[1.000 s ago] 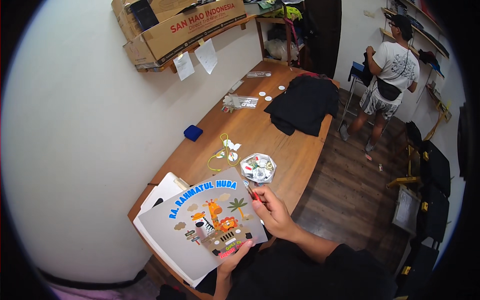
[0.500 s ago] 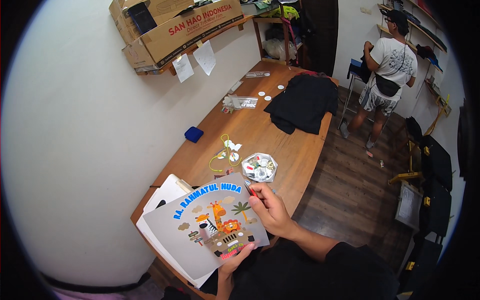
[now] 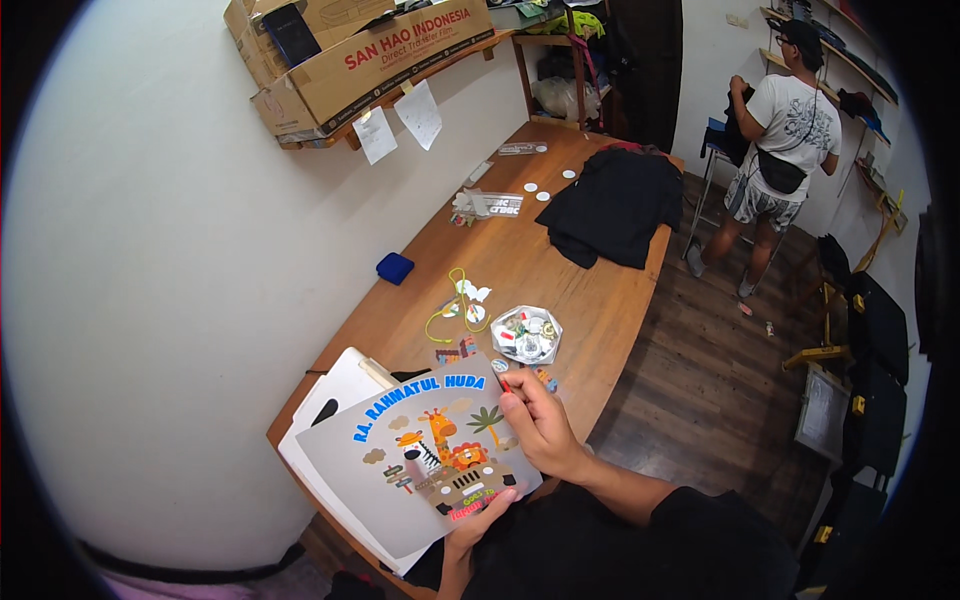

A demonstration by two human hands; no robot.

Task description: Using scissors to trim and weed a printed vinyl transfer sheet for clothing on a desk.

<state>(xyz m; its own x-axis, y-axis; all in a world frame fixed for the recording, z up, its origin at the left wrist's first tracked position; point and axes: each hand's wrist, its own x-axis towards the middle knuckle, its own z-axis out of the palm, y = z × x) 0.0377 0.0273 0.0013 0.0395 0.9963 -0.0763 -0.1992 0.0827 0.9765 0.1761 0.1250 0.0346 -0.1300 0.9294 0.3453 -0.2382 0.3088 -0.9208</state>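
A translucent film sheet (image 3: 370, 480) printed with cartoon animals, a jeep and blue arched lettering is held tilted at the near end of the table. My left hand (image 3: 482, 522) grips its lower right edge, thumb on top and fingers underneath, hidden. At the upper right edge of the sheet, my right hand (image 3: 542, 425) is closed around a small red-handled tool (image 3: 506, 386); its dark tip is at the sheet's edge and its exact kind cannot be made out. White sheets (image 3: 312, 408) lie under the film on the left.
Beyond the film are a faceted clear bowl (image 3: 527, 335) of round stickers, a yellow cord (image 3: 428, 325) and a blue folded pouch (image 3: 394, 267). Black garments (image 3: 615, 205) lie farther along the wooden table (image 3: 440, 245). Cardboard boxes (image 3: 390, 60) sit on a wall shelf. Another person (image 3: 790, 125) stands at back right.
The view has shifted slightly, so the scene sits a little to the right. My right fingers have curled further over the red-handled tool, and less of it shows. The left hand keeps its hold.
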